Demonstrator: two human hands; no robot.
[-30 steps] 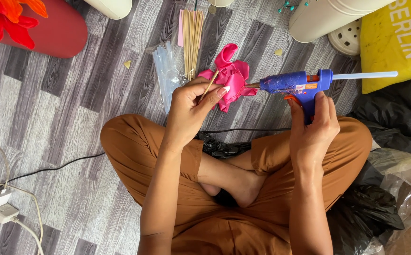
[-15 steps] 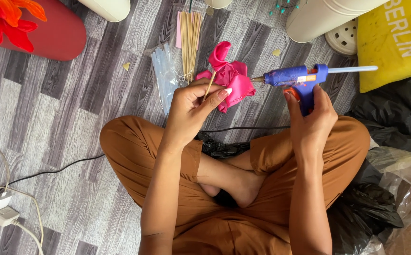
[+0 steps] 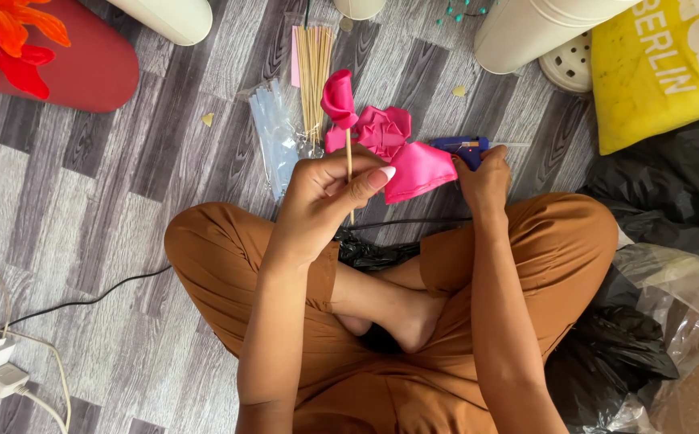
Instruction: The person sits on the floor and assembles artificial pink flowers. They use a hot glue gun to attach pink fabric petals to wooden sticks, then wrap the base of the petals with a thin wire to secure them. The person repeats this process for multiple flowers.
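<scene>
left hand [image 3: 325,189] is pinching a wooden skewer [image 3: 348,165] upright, pink ribbon petal [image 3: 339,98] topping it | right hand [image 3: 484,175] is closing on the blue glue gun [image 3: 460,146] on the floor beyond | risk: hot nozzle is lying beside pink fabric [image 3: 418,169], likely scorching it or fingers | skewer bundle [image 3: 313,68] is lying farther off

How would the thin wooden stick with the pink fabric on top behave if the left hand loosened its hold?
The stick looks thin and stiff, probably very light. Its pink fabric bud sits at the top end, so it would likely tip over once the left hand relaxes. The fabric looks soft and folded, so it may crumple if pressed.
</scene>
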